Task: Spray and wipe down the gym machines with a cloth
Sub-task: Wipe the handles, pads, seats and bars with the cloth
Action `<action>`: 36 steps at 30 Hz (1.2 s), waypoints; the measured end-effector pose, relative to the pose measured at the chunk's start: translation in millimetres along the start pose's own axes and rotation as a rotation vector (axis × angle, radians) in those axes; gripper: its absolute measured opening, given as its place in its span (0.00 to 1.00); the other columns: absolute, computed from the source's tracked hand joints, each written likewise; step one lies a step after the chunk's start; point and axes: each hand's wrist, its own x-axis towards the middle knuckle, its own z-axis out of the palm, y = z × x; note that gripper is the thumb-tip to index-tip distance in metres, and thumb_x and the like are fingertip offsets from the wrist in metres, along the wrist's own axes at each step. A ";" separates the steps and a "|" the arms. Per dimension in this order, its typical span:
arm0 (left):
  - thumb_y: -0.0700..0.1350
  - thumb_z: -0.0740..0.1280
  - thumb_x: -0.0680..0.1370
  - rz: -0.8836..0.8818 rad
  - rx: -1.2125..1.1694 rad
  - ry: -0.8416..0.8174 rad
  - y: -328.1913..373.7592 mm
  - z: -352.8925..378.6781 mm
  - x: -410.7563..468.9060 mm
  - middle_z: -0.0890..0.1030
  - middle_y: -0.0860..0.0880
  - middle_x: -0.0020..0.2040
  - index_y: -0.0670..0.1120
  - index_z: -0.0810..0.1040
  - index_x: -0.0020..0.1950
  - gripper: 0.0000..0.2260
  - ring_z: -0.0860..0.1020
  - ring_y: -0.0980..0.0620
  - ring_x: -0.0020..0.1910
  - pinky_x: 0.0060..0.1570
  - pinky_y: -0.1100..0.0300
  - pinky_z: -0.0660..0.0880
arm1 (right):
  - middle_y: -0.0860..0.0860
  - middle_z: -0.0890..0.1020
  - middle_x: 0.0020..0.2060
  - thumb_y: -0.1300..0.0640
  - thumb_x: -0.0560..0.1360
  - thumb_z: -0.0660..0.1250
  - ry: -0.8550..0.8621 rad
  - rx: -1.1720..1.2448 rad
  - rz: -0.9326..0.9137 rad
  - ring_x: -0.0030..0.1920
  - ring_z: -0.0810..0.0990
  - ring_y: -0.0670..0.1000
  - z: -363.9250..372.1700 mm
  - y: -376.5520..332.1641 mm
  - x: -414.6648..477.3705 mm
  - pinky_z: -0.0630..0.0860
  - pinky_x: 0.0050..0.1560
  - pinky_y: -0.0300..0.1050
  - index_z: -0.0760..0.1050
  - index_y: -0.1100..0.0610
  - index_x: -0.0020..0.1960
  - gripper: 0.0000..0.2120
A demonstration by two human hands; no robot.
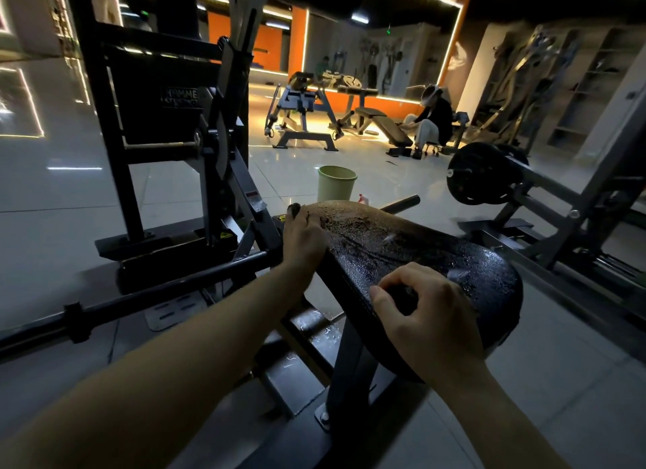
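Note:
A black padded seat (402, 245) of a gym machine stands in front of me, its top wet with spray droplets. My left hand (302, 238) grips the pad's far left edge, fingers curled over the top. My right hand (430, 314) pinches a small dark cloth (402, 299) bunched against the pad's near edge; most of the cloth is hidden under my fingers. Just behind the pad's far end shows a small pink and white tip (363, 198), perhaps a spray bottle's head.
A pale green bucket (337, 183) stands on the tiled floor beyond the pad. A black machine frame (167, 126) rises at left, and a plate-loaded bar (482, 175) is at right. A person (431, 122) crouches by a bench at the back.

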 end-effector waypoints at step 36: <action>0.47 0.62 0.83 0.413 0.404 -0.424 4.7 -26.4 -20.8 0.80 0.48 0.68 0.48 0.79 0.69 0.16 0.78 0.52 0.64 0.67 0.50 0.75 | 0.41 0.79 0.35 0.40 0.74 0.65 0.042 0.018 0.007 0.40 0.78 0.46 -3.7 -1.6 -2.9 0.77 0.46 0.48 0.78 0.49 0.38 0.14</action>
